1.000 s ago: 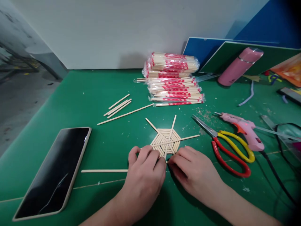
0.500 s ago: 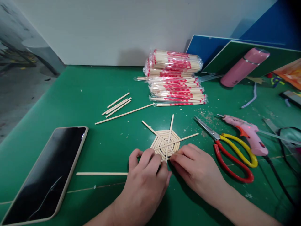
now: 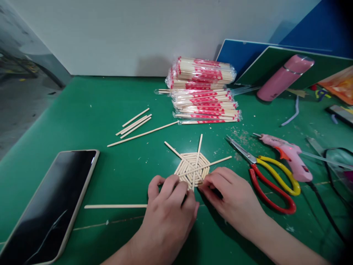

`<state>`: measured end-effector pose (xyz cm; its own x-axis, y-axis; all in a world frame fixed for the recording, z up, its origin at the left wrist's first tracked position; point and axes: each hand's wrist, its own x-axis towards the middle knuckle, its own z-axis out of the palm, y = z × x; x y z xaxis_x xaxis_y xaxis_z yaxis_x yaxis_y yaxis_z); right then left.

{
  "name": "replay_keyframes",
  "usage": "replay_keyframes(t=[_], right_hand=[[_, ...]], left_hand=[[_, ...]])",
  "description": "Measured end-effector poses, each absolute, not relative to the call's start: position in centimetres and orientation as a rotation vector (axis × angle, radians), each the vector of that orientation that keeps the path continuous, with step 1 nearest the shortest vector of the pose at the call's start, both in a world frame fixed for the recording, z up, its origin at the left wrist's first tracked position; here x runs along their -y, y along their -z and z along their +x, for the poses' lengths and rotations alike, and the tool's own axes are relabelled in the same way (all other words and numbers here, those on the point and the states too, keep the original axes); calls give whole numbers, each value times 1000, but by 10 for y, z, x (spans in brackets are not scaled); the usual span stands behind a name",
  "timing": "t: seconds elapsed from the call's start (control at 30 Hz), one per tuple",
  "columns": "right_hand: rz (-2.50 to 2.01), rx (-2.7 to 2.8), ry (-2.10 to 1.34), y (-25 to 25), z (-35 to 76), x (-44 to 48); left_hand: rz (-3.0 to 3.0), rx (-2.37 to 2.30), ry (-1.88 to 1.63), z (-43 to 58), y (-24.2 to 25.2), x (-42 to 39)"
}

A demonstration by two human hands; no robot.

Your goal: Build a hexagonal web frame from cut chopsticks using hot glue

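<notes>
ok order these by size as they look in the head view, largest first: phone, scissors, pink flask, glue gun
1. Phone
2. Scissors
3. Pink flask and glue gun: too alike to rank

Both hands (image 3: 172, 209) touch a hexagonal stick lattice (image 3: 194, 168) between a phone (image 3: 52, 206) (dark and glossy) and scissors (image 3: 255, 160).

Since a second ago, the stick web (image 3: 195, 170) has turned slightly anticlockwise, and the dark gap between its lower edge and the right hand (image 3: 231, 193) has closed.
</notes>
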<state>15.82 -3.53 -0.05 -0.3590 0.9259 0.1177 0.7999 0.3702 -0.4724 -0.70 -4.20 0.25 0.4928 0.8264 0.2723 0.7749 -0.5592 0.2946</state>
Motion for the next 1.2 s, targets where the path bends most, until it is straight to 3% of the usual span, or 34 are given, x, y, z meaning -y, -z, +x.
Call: replay_keyframes(t=[1.2], right_hand=[[-1689,2069,-636,-3,156,38]], left_hand=[[2579,-1407,-628,-7,-1,41]])
